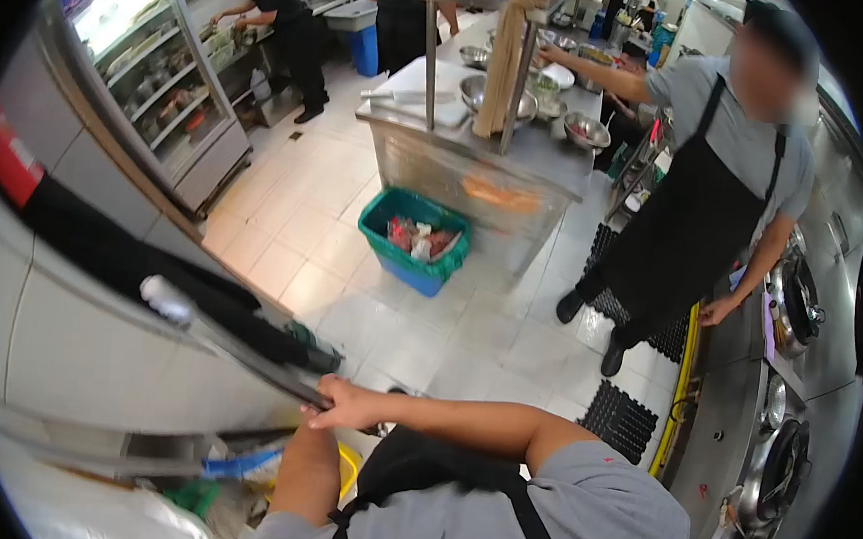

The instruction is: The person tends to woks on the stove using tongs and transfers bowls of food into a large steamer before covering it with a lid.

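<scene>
Right arm stretched leftward across the body, the right hand [347, 404] with its grip clamped on the near end of a pole [239, 352], which slants off to the person's left toward a white tip [166, 299]. Left forearm [303, 474] points forward, left hand hidden, its grip impossible to tell; 1 blue bin [413, 277] on the floor [332, 281] ahead, well apart.
</scene>
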### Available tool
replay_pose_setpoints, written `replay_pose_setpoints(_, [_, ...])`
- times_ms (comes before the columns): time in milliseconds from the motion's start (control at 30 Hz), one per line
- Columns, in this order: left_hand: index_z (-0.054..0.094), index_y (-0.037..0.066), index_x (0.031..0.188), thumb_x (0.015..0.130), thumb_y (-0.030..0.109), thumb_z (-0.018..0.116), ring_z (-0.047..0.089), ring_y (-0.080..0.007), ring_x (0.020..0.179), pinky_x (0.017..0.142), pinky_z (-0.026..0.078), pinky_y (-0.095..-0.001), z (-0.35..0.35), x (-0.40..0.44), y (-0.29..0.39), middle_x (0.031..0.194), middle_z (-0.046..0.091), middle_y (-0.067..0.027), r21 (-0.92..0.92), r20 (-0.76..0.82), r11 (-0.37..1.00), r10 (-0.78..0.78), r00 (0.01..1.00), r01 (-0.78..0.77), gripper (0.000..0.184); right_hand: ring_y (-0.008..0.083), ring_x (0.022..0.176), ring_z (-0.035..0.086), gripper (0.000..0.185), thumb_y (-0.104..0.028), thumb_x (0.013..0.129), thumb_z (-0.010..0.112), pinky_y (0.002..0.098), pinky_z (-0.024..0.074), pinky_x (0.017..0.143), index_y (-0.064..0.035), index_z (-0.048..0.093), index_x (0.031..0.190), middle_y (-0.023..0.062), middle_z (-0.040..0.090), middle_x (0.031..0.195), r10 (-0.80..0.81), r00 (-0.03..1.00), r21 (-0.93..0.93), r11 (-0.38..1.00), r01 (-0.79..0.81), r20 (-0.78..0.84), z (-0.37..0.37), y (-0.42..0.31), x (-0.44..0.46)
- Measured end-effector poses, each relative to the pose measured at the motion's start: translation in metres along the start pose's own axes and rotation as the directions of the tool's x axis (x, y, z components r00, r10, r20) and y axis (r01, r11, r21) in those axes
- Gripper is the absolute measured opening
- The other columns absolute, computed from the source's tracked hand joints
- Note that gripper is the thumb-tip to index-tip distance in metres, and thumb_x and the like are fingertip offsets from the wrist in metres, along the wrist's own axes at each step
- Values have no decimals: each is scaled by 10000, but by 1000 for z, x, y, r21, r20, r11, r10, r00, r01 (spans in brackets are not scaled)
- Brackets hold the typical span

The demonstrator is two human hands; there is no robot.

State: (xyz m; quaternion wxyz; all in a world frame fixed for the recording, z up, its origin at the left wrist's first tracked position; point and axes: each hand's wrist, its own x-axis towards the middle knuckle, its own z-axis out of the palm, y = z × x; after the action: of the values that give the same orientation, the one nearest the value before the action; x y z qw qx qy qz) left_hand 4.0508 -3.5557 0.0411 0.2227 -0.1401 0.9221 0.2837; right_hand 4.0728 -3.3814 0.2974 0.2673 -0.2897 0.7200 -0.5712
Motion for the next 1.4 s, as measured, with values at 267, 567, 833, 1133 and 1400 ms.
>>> replay_pose_setpoints(267, [656,-43,806,790,318,595,630,-244,585,607,500,-378,-86,210,101,618,628,-165,-41,-21,969,243,970,-244,367,251,723,585,282,-267,758,641,356,462,680,5,586,811,154,606,750,50,998,-53,997,-49,29,-101,-31,123])
replay_pose_setpoints(567, [680,18,820,799,447,541,639,-350,800,770,492,-436,-180,379,191,812,647,-214,326,110,858,382,917,-397,452,279,781,604,347,-311,774,620,382,472,715,19,599,878,178,619,794,-72,992,-136,989,58,-103,-223,49,291])
replay_pose_setpoints(833, [640,-78,852,778,300,617,646,-367,758,684,501,-412,-301,517,142,765,643,-260,350,18,875,351,936,-335,386,317,767,603,340,-347,734,632,417,459,763,-25,633,843,173,643,806,-47,995,-45,998,51,87,-302,21,444])
replay_pose_setpoints(1133, [651,-53,841,817,300,602,655,-307,825,720,506,-411,-379,645,157,842,659,-227,103,11,993,62,998,-63,357,332,881,619,358,-458,767,601,544,440,786,-160,653,959,122,662,889,100,974,-539,842,26,203,-372,15,616])
replay_pose_setpoints(1400, [648,-53,831,825,297,594,655,-295,830,716,505,-414,-458,778,187,844,657,-230,156,123,975,142,982,-160,355,333,873,566,394,-410,787,599,439,441,761,-26,608,877,207,599,843,123,984,-398,915,-62,130,-451,26,767])
